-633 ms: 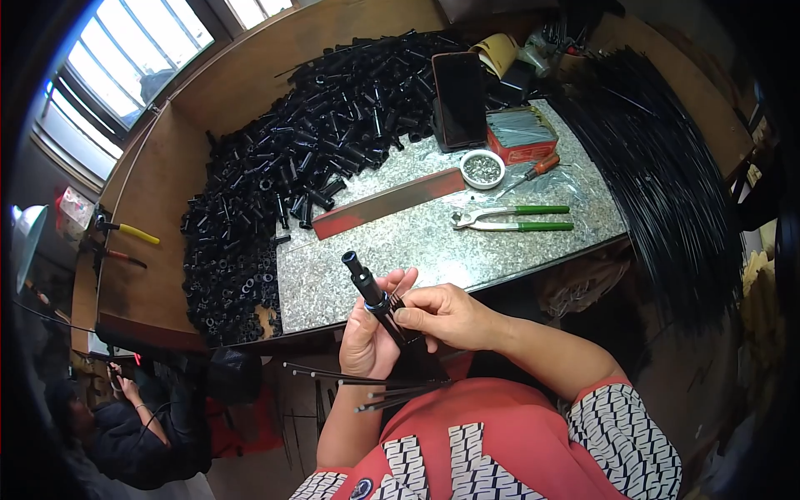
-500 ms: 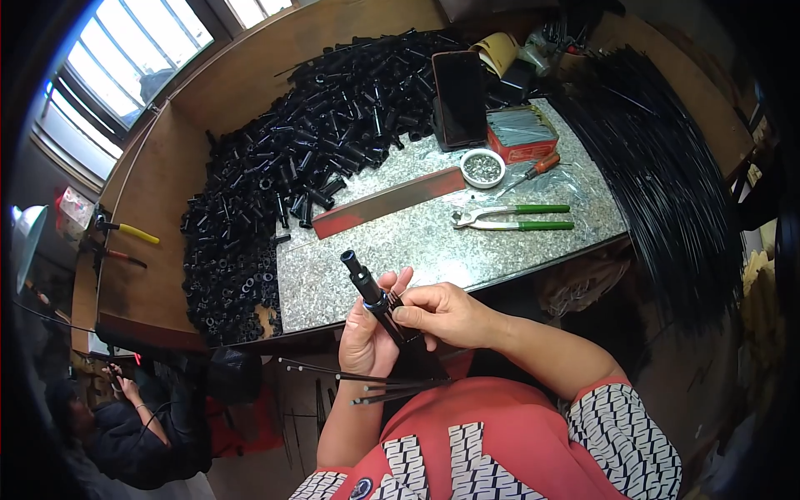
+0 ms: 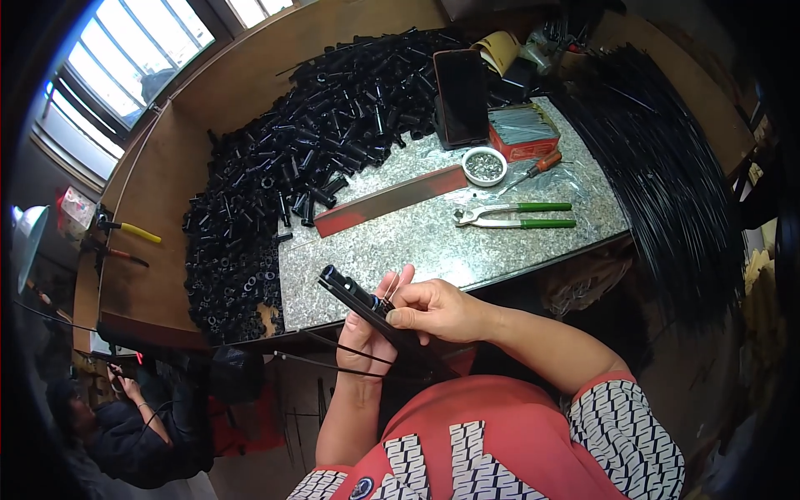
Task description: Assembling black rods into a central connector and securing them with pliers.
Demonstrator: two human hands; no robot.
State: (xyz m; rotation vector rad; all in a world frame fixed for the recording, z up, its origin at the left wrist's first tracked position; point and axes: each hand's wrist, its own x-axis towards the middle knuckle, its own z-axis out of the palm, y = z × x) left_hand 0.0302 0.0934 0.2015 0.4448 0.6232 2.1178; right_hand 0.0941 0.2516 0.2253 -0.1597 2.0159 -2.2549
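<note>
A black tubular part [image 3: 348, 290], similar to an umbrella runner, slants up and leftward in my left hand [image 3: 360, 340], whose fingers are closed around its lower part. Thin black rods [image 3: 337, 369] stretch across the left wrist, their far ends hidden near my body. Beside the tube, my right hand [image 3: 440, 311] pinches a fine wire [image 3: 388, 290] between thumb and forefinger. Exactly where the wire meets the tube is hidden by the fingers.
Black tubular parts [image 3: 333, 125] are heaped at the back left, long black rods [image 3: 667, 167] at the right. On the stone-patterned tabletop [image 3: 375, 254] lie pincers [image 3: 517, 215], a metal bar [image 3: 392, 200], a screwdriver [image 3: 542, 165], a small bowl [image 3: 484, 167] and a phone [image 3: 461, 96]. Another person [image 3: 142, 417] sits lower left.
The tube in my left hand has tipped further left and its upper end sits lower. Fewer rod ends show over my left forearm. My right hand has moved slightly left, still pinching.
</note>
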